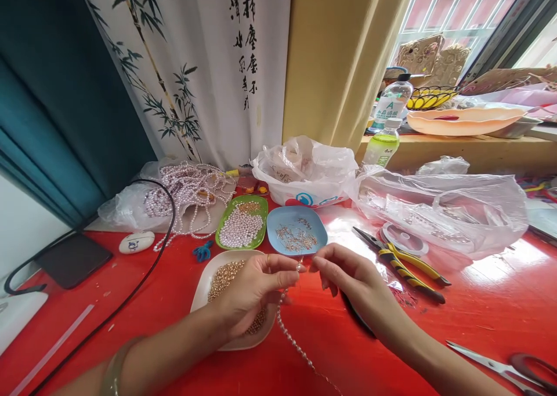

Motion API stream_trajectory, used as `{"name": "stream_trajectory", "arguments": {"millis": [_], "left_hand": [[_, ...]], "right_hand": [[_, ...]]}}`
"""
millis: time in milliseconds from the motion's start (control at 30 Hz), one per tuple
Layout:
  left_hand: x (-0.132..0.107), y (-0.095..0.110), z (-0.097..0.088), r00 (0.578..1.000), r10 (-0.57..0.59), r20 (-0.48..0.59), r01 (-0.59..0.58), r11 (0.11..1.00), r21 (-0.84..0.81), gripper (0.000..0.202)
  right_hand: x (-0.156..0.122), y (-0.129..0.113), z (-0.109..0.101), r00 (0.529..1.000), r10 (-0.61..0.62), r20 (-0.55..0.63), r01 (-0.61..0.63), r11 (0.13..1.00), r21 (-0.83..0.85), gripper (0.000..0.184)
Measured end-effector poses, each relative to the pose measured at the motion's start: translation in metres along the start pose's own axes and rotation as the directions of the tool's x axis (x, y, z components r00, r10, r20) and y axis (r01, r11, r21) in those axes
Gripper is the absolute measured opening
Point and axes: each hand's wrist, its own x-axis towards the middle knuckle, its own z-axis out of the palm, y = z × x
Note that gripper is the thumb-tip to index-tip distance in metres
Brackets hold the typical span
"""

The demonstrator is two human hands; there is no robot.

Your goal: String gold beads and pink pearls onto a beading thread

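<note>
Thumb and forefinger of my left hand (256, 286) pinch the upper end of a beaded strand (292, 339), near a small bead at the fingertips. From there the strand hangs down and curves across the red table. Just to the right, my right hand (352, 277) is closed in a pinch; whatever its fingertips hold is too small to make out. Under my left forearm lies a cream dish (204, 284) of gold beads, partly hidden. Beyond my hands are a blue dish (319, 219) with small metal pieces and a green dish (263, 204) of pearly and gold beads.
Pliers (407, 265) and a clear spool (407, 239) lie right of the dishes. Scissors (491, 364) rest at the lower right. Plastic bags (444, 210) and pearl strands (187, 193) line the back. A black cable (143, 280) crosses the left side, near a phone (73, 260).
</note>
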Motion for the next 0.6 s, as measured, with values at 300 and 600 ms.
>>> {"name": "stream_trajectory", "arguments": {"millis": [300, 600], "left_hand": [[-0.0038, -0.0006, 0.0029, 0.998, -0.063, 0.013, 0.063, 0.997, -0.034, 0.021], [-0.0047, 0.0001, 0.0025, 0.988, -0.106, 0.11, 0.113, 0.992, -0.062, 0.016]], "right_hand": [[-0.0025, 0.0022, 0.0026, 0.999, -0.052, -0.011, 0.051, 0.996, -0.077, 0.022], [-0.0016, -0.0042, -0.0018, 0.998, -0.046, 0.031, 0.047, 0.998, -0.035, 0.011]]}}
